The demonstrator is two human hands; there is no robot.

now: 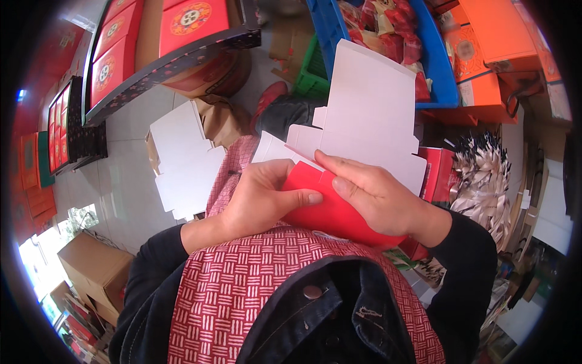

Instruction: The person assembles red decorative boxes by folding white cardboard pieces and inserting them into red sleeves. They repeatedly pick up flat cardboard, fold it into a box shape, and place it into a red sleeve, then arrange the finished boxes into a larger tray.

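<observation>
While left hand [259, 189] and right hand [381, 197] both pinch the part-folded red-and-white cardboard carton [327, 212], even pressure should keep its edges square.

Bright lower-left glare, dark curved rim

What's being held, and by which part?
A folded red card: the left grip has its left end, the right grip its upper right side.

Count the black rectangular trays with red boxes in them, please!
2: one black rectangular tray at upper left, beyond the bare left hand, and a smaller-looking black tray at far left. Others may be hidden.
</observation>
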